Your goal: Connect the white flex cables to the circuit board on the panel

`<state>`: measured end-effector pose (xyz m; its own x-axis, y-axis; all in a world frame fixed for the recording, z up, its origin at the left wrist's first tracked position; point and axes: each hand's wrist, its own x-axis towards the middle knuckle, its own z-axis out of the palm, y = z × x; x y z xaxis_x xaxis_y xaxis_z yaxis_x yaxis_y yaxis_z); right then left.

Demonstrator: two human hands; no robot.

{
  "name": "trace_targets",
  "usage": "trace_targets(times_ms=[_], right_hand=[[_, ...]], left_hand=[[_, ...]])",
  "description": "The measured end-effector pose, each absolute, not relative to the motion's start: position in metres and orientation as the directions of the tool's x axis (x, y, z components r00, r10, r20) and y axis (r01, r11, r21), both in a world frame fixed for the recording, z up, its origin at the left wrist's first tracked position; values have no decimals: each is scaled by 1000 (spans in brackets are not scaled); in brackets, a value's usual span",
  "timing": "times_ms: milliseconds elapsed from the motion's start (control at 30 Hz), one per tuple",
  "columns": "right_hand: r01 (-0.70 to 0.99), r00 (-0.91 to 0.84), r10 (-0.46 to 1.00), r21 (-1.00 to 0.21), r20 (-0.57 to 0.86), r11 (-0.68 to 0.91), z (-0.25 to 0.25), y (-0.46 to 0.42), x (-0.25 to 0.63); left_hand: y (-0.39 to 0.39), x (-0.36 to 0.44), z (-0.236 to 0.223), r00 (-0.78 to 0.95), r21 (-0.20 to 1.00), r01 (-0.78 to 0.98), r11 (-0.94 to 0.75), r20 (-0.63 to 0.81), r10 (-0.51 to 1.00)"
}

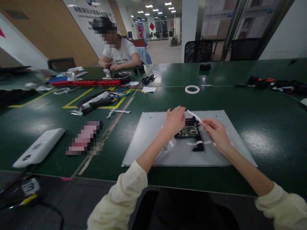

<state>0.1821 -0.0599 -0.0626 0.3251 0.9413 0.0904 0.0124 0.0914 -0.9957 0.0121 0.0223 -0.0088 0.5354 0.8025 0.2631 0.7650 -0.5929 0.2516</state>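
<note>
My right hand (217, 134) pinches a strip of white tape (194, 115) between thumb and fingers. The strip's free end rises toward my left hand (175, 120). My left hand holds nothing that I can see; its fingers reach over the left side of a green circuit board (188, 131), and its thumb is hidden. The board sits in a black bracket (199, 145) on a flat grey metal panel (144, 140). Another white tape piece (199, 143) crosses the bracket's lower arm, and short tape bits lie on the panel around it.
A roll of white tape (192, 89) lies beyond the panel. To the left are a white device (39, 147), a blurred-out phone-like object (84, 138) and a dark bundle with wires (98, 100). A co-worker (120, 54) sits across the green table (275, 127), near a round pan (122, 76).
</note>
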Motion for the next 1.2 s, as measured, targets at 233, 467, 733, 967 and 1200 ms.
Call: trace_targets(times_ms=[233, 467, 733, 967, 1200], right_hand=[[7, 329, 944, -999, 33, 32, -64, -59, 183], [7, 332, 943, -1000, 2, 0, -65, -59, 185], [41, 344, 939, -999, -7, -23, -66, -60, 185], [209, 335, 942, -977, 28, -45, -63, -63, 189], [466, 338, 937, -880, 85, -88, -67, -53, 196]], left_hand=[[25, 18, -28, 531, 291, 724, -625, 342, 775], [26, 17, -38, 607, 310, 684, -660, 260, 751], [30, 16, -44, 670, 362, 660, -659, 115, 734], [30, 16, -47, 673, 339, 659, -671, 132, 728], [29, 17, -47, 674, 312, 657, -686, 163, 720]])
